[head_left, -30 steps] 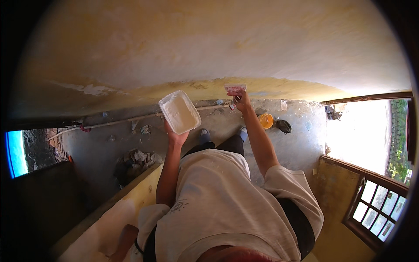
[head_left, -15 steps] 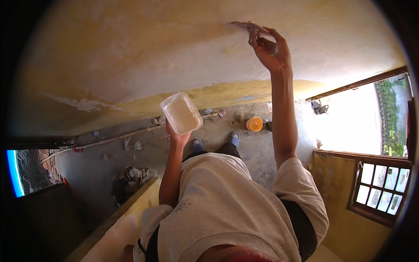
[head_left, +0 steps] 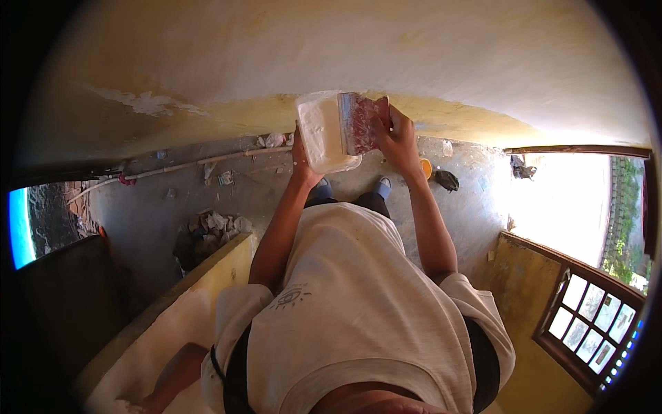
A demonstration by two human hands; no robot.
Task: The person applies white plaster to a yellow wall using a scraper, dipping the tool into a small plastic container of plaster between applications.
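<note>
1. In the head view, the fingers of my left hand (head_left: 301, 159) were grasping a shallow white tub (head_left: 338, 164) by its left side, keeping it up in front of me near the yellowed wall (head_left: 345, 48); its open top faced me and showed pale paste (head_left: 321, 124) inside
2. The fingers of my right hand (head_left: 400, 145) were closed on a broad, flat scraper (head_left: 363, 124), its reddish body smeared with white; it lay across the right part of the tub, its pale edge toward the left, though I could not tell whether that edge pressed into the paste or sat just above it
3. Half a second earlier my right hand had been stretched high, with the scraper up at the wall; now it had come down beside my left hand, and the tub had shifted rightward and upward in the view
4. To my judgement, that meant the work had passed from the wall to the tub, with tool and paste brought together and both hands occupied
5. Below, an orange bucket (head_left: 427, 169) was partly hidden by my right arm, a black bag (head_left: 447, 181) just beside it on the floor (head_left: 152, 214); at the lower left, another person's arm (head_left: 183, 369) reached across a low wall's pale face
</note>
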